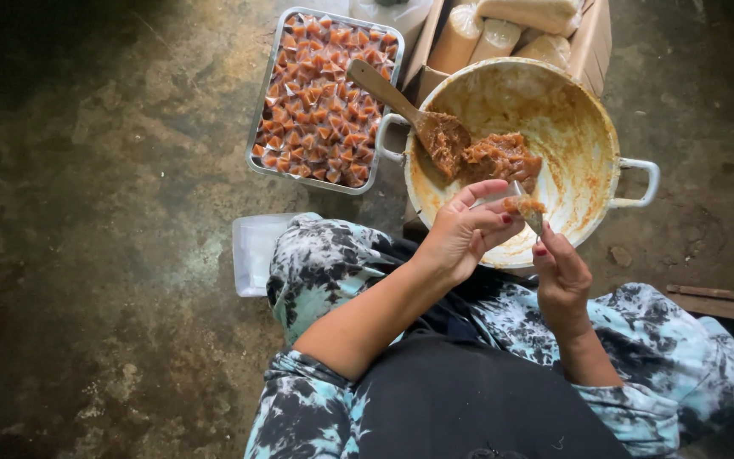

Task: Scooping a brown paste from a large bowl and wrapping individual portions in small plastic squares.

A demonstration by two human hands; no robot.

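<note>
A wide cream pot (584, 110) with two handles sits in front of me, holding a lump of brown sticky paste (496, 157) and a wooden spoon (401, 106) that leans on its left rim. My left hand (462, 234) holds a small clear plastic wrapper over the pot's near rim. My right hand (561, 276) grips a small spoon (530, 211) carrying a dab of the paste, its tip at the wrapper. A metal tray (258, 149) at the left of the pot is filled with several small wrapped brown cones.
A cardboard box (592, 47) with pale wrapped rolls stands behind the pot. A clear plastic container (252, 251) lies by my left knee. Wooden sticks (719, 299) lie at the right. The floor is rough dark concrete.
</note>
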